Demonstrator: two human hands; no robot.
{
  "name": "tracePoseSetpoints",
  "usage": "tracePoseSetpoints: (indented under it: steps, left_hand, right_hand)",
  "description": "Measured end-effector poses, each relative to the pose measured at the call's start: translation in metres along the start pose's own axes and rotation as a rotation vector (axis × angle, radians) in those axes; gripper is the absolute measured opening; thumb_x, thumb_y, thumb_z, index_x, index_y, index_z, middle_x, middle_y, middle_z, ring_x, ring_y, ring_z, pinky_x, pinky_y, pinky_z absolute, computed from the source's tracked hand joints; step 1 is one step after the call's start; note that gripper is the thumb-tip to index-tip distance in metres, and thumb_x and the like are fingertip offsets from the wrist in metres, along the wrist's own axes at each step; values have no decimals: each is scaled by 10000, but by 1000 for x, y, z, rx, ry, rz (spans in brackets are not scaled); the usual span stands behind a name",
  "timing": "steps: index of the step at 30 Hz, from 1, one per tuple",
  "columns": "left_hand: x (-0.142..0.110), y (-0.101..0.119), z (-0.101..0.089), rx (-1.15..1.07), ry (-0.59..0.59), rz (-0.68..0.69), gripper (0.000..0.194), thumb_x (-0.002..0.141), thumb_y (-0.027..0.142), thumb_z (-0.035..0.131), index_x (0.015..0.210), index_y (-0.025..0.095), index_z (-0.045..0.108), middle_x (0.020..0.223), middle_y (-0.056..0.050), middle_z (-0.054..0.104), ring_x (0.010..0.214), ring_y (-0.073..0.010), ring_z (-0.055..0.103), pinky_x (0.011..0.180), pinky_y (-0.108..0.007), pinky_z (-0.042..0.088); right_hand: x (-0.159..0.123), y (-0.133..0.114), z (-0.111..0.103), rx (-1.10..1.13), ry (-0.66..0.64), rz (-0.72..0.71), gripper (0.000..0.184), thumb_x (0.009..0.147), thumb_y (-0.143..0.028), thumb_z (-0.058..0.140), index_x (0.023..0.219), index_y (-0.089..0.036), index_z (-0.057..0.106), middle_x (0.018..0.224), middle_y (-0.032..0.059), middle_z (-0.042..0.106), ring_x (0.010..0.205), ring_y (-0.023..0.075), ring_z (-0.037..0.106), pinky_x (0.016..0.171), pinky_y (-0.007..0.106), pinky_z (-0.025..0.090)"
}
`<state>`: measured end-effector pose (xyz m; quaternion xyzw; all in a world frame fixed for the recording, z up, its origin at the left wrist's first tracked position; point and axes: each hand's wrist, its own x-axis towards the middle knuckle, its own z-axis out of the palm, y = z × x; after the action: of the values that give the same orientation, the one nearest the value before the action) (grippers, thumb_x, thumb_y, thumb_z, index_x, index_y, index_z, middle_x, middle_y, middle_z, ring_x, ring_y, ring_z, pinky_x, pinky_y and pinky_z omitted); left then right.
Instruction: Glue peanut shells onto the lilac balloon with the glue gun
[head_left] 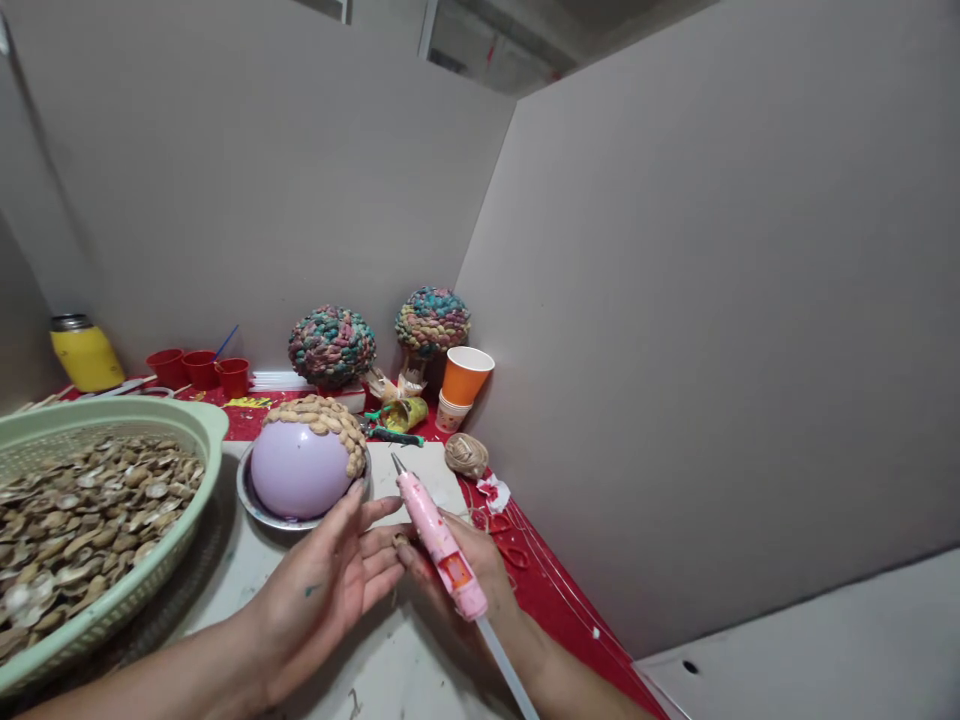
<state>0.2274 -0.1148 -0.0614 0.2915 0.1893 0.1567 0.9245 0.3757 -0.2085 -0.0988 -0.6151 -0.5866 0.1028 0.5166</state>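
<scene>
Grey partition panels [262, 180] box in the bench [382, 650], one across the back, one down the right. Pale top, red cloth [555, 600] along the back and right edge.

Purple balloon [296, 475] sits in a shallow metal bowl [247, 500] on the bench. Shell cap [319, 412] covers its top and right shoulder; front and left are bare. Green basket [214, 440] of loose shells [112, 510] to the left.

Right hand [480, 560]: fingers look closed round the pink glue gun [435, 535], nozzle up, glue stick [506, 665] poking out the back. Left hand [322, 580]: fingers spread, palm turned up, just beside the bowl. Small brown piece [401, 541] where the fingertips meet, probably a shell; can't tell which hand has it.

Technique, my take: small bead on the shell, not the balloon; a hot nozzle could pop it. Keep the tip clear of the left palm, it's close. Butt shells tight, press lightly, let the glue grab before letting go.

Back of bench: two knobbly multicoloured balls [332, 345], red cups [234, 378], yellow bottle [86, 355] at far left, orange cup [463, 375] in the right corner. Twine [466, 455] near the right panel.
</scene>
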Motion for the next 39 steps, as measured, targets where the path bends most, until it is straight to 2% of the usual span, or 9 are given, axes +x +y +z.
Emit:
tracePoseSetpoints:
  steps: [6,9,12,18,21,24,28,36,39]
  left_hand:
    - [5,-8,-6,327,75,147,262,727,268,801,963,174,738,890,-44,759,792,-132,670,768,-217,501]
    - [9,-11,-9,327,54,164,227,688,265,829,874,160,753,812,-37,763,728,-121,669,719,-206,501]
    - [11,-12,-11,322,110,142,237,663,262,846,845,146,750,824,-51,766,720,-129,674,712,-223,516]
    - [10,-9,-11,307,158,81,264,672,280,841,862,146,716,870,-91,772,747,-159,691,725,-263,543]
    - [11,-10,-12,325,175,119,270,653,289,852,842,152,715,804,-70,764,724,-154,680,710,-255,536]
    - [11,-14,-15,369,191,177,261,624,288,866,798,162,717,719,-29,740,662,-133,651,661,-228,510]
    - [11,-18,-17,500,209,268,207,642,272,850,765,173,717,688,3,702,621,-108,597,602,-202,465]
    - [13,-21,-16,584,231,352,169,653,265,832,727,173,711,701,5,678,659,-122,573,629,-212,462]
    - [13,-22,-18,520,231,301,194,661,282,835,749,175,700,700,9,685,659,-117,592,638,-207,468]
  right_hand:
    - [-4,-2,-8,188,-30,201,182,888,-359,624,892,-187,683,816,54,677,723,210,657,650,282,532]
    - [-8,6,-4,223,-31,248,200,843,-385,686,874,-188,693,799,51,673,701,207,655,623,282,547]
    - [-10,9,1,275,-37,285,239,831,-410,698,893,-179,696,802,57,673,701,206,656,612,286,553]
    - [-8,-5,-4,360,12,379,274,833,-427,686,927,-169,686,750,44,681,652,184,656,582,266,543]
    - [-7,-4,-6,226,61,294,189,826,-379,696,871,-195,681,733,34,669,623,180,637,566,274,532]
    - [-8,4,-5,18,52,82,120,844,-323,669,790,-216,661,717,35,636,604,186,599,578,304,508]
    - [-8,13,-4,-137,42,-125,161,861,-234,609,703,-223,580,686,21,585,607,179,555,569,292,455]
    - [-9,19,-5,-120,-31,-202,250,889,-218,536,652,-221,458,651,-8,508,589,152,498,562,265,396]
    - [-8,16,-5,-72,-26,-111,238,857,-229,581,639,-213,488,649,-9,521,581,147,502,569,258,410]
